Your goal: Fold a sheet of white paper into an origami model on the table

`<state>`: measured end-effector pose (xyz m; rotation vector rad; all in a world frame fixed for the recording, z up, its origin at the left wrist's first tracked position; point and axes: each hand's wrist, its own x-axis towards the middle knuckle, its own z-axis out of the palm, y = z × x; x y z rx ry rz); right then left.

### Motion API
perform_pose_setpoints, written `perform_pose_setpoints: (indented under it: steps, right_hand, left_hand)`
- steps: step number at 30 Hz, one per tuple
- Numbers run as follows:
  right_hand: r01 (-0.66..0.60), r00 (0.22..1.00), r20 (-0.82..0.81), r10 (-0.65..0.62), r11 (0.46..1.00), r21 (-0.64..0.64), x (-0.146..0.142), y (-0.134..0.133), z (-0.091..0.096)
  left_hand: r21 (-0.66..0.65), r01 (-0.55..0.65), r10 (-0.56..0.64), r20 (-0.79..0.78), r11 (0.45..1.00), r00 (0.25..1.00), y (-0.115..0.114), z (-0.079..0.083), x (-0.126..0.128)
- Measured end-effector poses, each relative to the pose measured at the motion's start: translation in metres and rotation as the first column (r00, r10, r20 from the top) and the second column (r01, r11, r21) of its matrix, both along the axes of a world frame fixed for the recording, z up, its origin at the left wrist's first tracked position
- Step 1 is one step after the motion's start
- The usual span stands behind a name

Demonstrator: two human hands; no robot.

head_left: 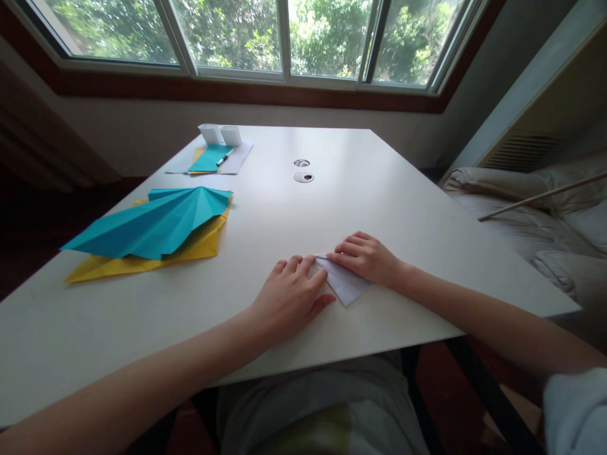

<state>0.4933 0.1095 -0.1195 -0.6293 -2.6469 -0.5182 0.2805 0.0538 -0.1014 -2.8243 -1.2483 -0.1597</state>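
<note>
A small folded piece of white paper (348, 285) lies on the white table near its front edge, one corner pointing toward me. My left hand (296, 291) rests at the paper's left side, palm down, with its fingers stretched forward and the thumb apart. On the upper right part of the paper lies my right hand (365, 256), its fingers flat and pointing left. Both hands touch the paper; neither lifts it from the table. The parts of the paper under the fingers are hidden.
To the left, a pleated blue paper shape (156, 224) lies on a yellow folded paper (202, 245). Farther back are blue paper (208, 159), a pen (224, 158), and white folded paper boxes (231, 135). Two round pieces (303, 177) sit mid-table. A sofa (535, 208) stands right.
</note>
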Motion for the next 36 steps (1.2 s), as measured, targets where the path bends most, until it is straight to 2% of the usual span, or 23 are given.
perform_pose_setpoints:
  steps: [13,31,36]
  right_hand:
    - [0.012,1.000,0.001,-0.012,1.000,-0.009,0.0002,-0.0005,-0.0005]
    - [0.022,1.000,0.012,-0.022,1.000,-0.008,-0.0002,-0.0003,0.0004]
    - [0.048,0.999,0.002,-0.048,0.999,0.006,-0.0013,-0.0008,0.0022]
  left_hand:
    - [0.011,0.016,-0.016,0.035,1.000,0.999,0.0032,-0.0024,-0.0021]
    - [0.042,0.015,-0.015,0.011,0.999,1.000,-0.0005,-0.0007,-0.0016]
    - [0.012,0.024,-0.023,-0.020,1.000,1.000,-0.0032,0.0014,-0.0036]
